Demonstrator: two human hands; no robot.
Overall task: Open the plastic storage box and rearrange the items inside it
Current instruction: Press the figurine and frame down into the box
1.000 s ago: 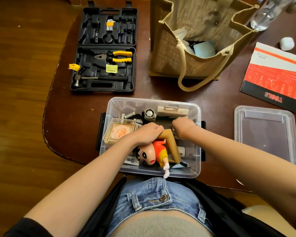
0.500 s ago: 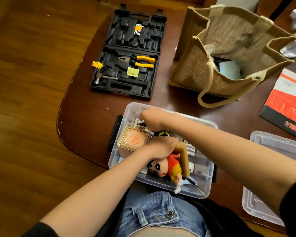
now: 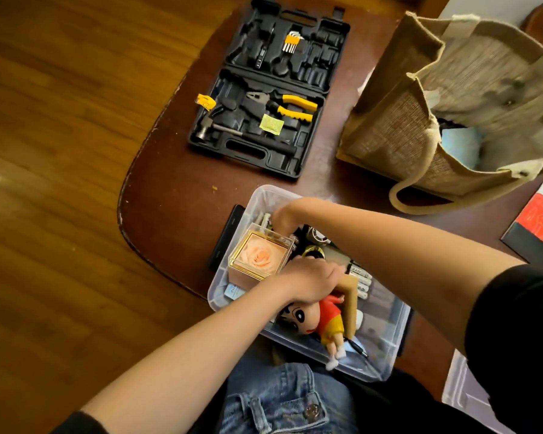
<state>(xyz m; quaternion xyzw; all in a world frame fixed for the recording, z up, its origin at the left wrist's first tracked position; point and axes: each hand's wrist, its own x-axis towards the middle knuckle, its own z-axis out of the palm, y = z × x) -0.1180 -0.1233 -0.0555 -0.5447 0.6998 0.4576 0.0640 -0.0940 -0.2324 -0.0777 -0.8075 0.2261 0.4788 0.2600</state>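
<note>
My clear plastic box [image 3: 386,336] holds a peach rose [image 3: 257,255] in a gold-edged case and a doll [image 3: 322,317] in red and yellow. The black tool case [image 3: 264,153] near the table's far edge carries yellow-handled pliers [image 3: 295,107]. The bag [image 3: 398,130] is tan, and my shorts [image 3: 273,399] are blue denim.

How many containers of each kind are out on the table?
Clear plastic storage box: 1
Black tool case, lying open: 1
Woven tote bag: 1
Total: 3
</note>
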